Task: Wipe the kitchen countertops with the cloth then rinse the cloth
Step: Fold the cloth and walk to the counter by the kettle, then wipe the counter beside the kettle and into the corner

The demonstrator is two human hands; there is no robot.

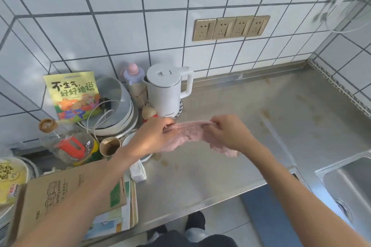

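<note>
A pink fuzzy cloth [189, 132] is stretched between both my hands, held in the air just above the steel countertop [251, 110]. My left hand [153, 136] pinches its left end and my right hand [227, 132] pinches its right end, with a loose flap hanging down below the right hand. The counter surface shows several brownish stains to the right of the cloth and below it. The steel sink [349, 182] sits at the lower right.
A white kettle [166, 90] stands behind the cloth. Left of it are a pink-capped bottle [134, 80], stacked bowls [116, 106], a picture book [73, 96], an oil bottle [70, 144], a paper cup [110, 146] and a cardboard box [66, 192]. Wall sockets [230, 27] sit above.
</note>
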